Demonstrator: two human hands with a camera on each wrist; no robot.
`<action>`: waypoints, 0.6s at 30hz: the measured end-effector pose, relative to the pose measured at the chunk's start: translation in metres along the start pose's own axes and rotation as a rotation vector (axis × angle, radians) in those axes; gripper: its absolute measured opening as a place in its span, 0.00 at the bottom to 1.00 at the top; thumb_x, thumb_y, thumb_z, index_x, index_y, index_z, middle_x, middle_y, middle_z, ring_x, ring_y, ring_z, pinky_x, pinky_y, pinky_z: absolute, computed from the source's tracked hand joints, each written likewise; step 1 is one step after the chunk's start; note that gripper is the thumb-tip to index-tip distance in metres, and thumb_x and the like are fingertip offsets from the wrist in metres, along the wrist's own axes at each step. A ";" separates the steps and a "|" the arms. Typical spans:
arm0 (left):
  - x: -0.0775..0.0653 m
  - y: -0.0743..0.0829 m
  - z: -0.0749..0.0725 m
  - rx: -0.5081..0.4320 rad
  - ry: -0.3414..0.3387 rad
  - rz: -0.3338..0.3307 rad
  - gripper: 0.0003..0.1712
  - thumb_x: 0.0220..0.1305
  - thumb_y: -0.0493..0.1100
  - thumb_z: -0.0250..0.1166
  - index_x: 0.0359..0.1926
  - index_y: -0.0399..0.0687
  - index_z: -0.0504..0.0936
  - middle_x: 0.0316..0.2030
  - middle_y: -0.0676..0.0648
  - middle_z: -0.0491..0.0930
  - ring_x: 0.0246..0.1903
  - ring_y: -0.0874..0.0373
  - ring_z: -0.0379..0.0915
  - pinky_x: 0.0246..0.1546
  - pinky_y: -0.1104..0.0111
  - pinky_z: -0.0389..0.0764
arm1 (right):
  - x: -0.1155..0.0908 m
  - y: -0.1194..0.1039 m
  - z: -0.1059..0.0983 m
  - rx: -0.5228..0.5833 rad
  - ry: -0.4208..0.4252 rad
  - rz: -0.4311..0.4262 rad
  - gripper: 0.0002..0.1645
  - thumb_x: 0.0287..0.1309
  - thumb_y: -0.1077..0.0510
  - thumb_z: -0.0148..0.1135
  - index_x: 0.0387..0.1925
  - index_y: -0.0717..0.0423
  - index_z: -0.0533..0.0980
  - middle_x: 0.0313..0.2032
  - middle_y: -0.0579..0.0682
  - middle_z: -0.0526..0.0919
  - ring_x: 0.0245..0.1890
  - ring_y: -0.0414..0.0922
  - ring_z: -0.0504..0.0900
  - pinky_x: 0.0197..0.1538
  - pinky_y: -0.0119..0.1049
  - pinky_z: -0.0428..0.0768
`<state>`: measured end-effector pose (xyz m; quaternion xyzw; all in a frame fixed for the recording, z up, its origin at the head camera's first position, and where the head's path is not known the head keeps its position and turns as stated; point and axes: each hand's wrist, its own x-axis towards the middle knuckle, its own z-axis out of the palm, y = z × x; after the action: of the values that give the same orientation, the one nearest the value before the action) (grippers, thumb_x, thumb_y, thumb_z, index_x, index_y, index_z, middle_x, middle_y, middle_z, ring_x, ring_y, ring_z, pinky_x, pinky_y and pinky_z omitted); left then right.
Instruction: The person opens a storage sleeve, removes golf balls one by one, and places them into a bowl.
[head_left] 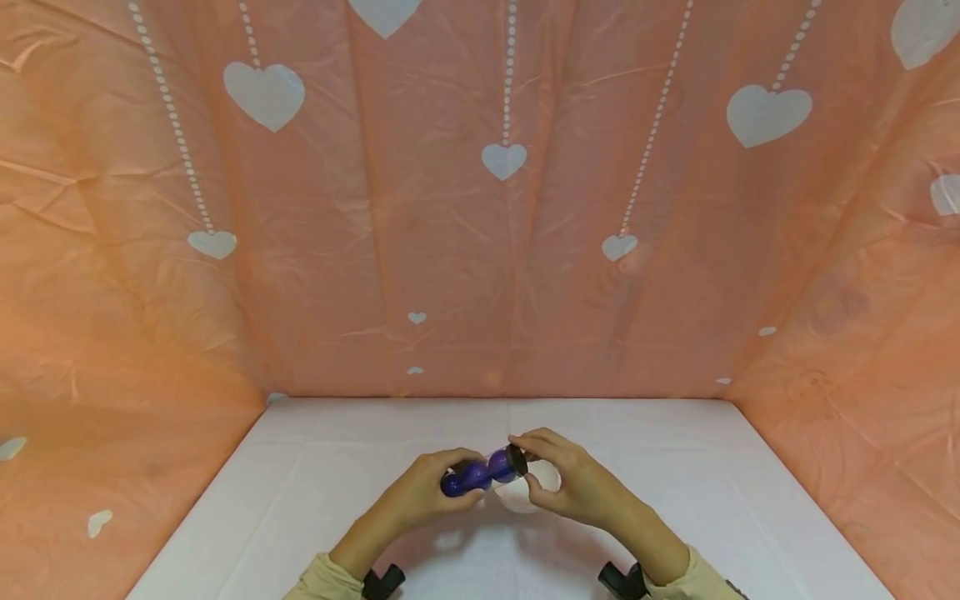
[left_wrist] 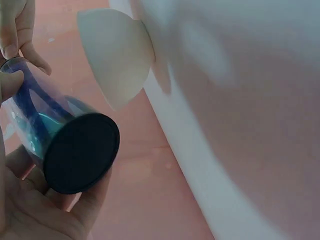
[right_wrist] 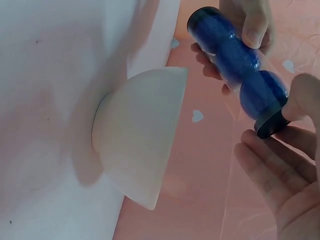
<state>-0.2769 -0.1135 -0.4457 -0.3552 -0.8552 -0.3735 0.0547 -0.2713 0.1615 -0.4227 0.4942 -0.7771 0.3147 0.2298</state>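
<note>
Ideally, with the left hand wrapped round the clear plastic tube of blue balls above the white desk, the right hand, pinching its round black cap, should work straight, untilted.

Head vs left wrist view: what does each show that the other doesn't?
Only head: beige sleeves, black wrist devices and dotted strings on the backdrop.

Only left wrist: the full flat face of the black end cap by the left hand, plus a teal tint inside the tube.

Both: left hand and right hand holding that tube, white bowl, white tabletop, backdrop.
</note>
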 end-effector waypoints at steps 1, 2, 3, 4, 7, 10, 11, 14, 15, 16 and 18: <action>0.000 0.000 0.000 0.006 -0.001 0.006 0.24 0.61 0.53 0.72 0.57 0.54 0.81 0.50 0.51 0.84 0.44 0.62 0.81 0.44 0.68 0.83 | 0.000 0.000 0.000 0.000 -0.001 -0.004 0.37 0.48 0.72 0.67 0.64 0.61 0.72 0.53 0.51 0.79 0.47 0.42 0.84 0.49 0.35 0.84; 0.000 0.000 0.000 0.013 0.002 0.017 0.25 0.61 0.52 0.72 0.57 0.53 0.81 0.50 0.51 0.84 0.44 0.62 0.80 0.44 0.69 0.83 | 0.000 0.000 0.000 0.000 -0.001 -0.002 0.37 0.47 0.72 0.67 0.63 0.61 0.73 0.53 0.51 0.80 0.46 0.42 0.84 0.49 0.35 0.85; -0.001 0.001 0.000 0.017 0.005 0.027 0.25 0.61 0.52 0.73 0.57 0.52 0.81 0.50 0.51 0.84 0.44 0.62 0.80 0.44 0.69 0.83 | 0.001 0.000 0.001 0.000 -0.001 0.006 0.37 0.47 0.72 0.67 0.63 0.60 0.73 0.53 0.50 0.80 0.46 0.41 0.84 0.48 0.35 0.85; -0.001 0.001 0.000 0.023 0.010 0.039 0.25 0.60 0.52 0.73 0.57 0.52 0.81 0.51 0.51 0.84 0.44 0.62 0.80 0.44 0.69 0.83 | 0.001 0.000 0.001 -0.002 -0.003 0.019 0.37 0.47 0.72 0.67 0.62 0.59 0.74 0.52 0.50 0.80 0.46 0.41 0.84 0.48 0.34 0.85; -0.001 0.002 -0.001 0.042 0.033 0.071 0.26 0.60 0.53 0.73 0.57 0.51 0.82 0.51 0.51 0.84 0.44 0.62 0.80 0.43 0.69 0.83 | 0.001 -0.002 0.001 -0.012 0.001 0.045 0.36 0.46 0.72 0.66 0.62 0.59 0.74 0.52 0.48 0.81 0.46 0.40 0.84 0.47 0.35 0.85; -0.002 0.003 -0.001 0.060 0.051 0.096 0.26 0.59 0.52 0.74 0.57 0.50 0.82 0.50 0.50 0.85 0.43 0.62 0.80 0.42 0.70 0.83 | 0.002 -0.003 0.001 -0.020 0.007 0.059 0.36 0.44 0.73 0.66 0.60 0.60 0.74 0.51 0.48 0.81 0.45 0.40 0.84 0.47 0.35 0.85; -0.003 0.003 -0.001 0.065 0.055 0.102 0.27 0.59 0.51 0.74 0.57 0.50 0.82 0.50 0.50 0.85 0.42 0.63 0.80 0.41 0.70 0.83 | 0.002 -0.004 0.002 -0.023 0.010 0.059 0.36 0.44 0.73 0.66 0.60 0.60 0.74 0.51 0.48 0.81 0.45 0.40 0.84 0.46 0.35 0.85; -0.003 0.002 0.000 0.078 0.062 0.118 0.27 0.58 0.49 0.75 0.58 0.50 0.83 0.48 0.50 0.86 0.41 0.64 0.79 0.39 0.71 0.82 | 0.002 -0.005 0.003 -0.034 0.013 0.073 0.36 0.42 0.73 0.66 0.59 0.61 0.75 0.51 0.49 0.81 0.45 0.40 0.84 0.46 0.35 0.85; -0.003 0.002 0.000 0.083 0.065 0.123 0.27 0.58 0.49 0.75 0.58 0.50 0.83 0.48 0.50 0.86 0.40 0.64 0.79 0.39 0.71 0.82 | 0.002 -0.006 0.003 -0.039 0.014 0.083 0.36 0.42 0.73 0.66 0.59 0.61 0.75 0.51 0.49 0.82 0.45 0.40 0.84 0.47 0.35 0.85; -0.003 0.001 0.000 0.087 0.067 0.128 0.27 0.58 0.49 0.75 0.58 0.50 0.83 0.48 0.50 0.86 0.40 0.64 0.79 0.39 0.71 0.82 | 0.002 -0.006 0.004 -0.045 0.014 0.092 0.35 0.42 0.73 0.66 0.58 0.61 0.75 0.51 0.48 0.82 0.45 0.40 0.84 0.47 0.35 0.85; -0.003 0.000 0.001 0.096 0.072 0.141 0.27 0.58 0.50 0.75 0.58 0.50 0.83 0.48 0.50 0.86 0.40 0.65 0.79 0.39 0.71 0.82 | 0.002 -0.007 0.005 -0.062 0.019 0.107 0.35 0.42 0.72 0.65 0.58 0.62 0.75 0.51 0.48 0.82 0.45 0.40 0.84 0.47 0.35 0.85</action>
<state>-0.2746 -0.1144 -0.4472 -0.3981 -0.8423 -0.3399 0.1284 -0.2660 0.1546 -0.4233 0.4415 -0.8097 0.3069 0.2350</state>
